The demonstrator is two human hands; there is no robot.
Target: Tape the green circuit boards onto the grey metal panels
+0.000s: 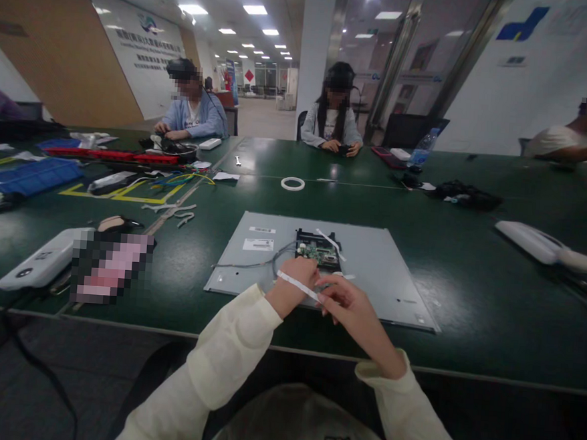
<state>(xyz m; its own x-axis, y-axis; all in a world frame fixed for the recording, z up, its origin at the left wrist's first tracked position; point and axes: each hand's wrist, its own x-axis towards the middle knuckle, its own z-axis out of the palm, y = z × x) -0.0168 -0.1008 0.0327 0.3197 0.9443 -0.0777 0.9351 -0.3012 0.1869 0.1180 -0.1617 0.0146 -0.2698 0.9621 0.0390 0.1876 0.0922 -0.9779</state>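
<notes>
A white strip of tape lies across the back of my left hand near the wrist. My right hand pinches the strip's lower right end. My left hand is bent over the near edge of a small circuit board in a black frame; its fingers are hidden from view. The board sits on a grey flat panel with labels, which looks like the back of a screen. A dark cable runs left from the board. Another white strip crosses the board's top right corner.
A roll of white tape lies beyond the panel. Crumpled white strips, a white device and a blue tray are at left. Another white device is at right. Two people sit across the green table.
</notes>
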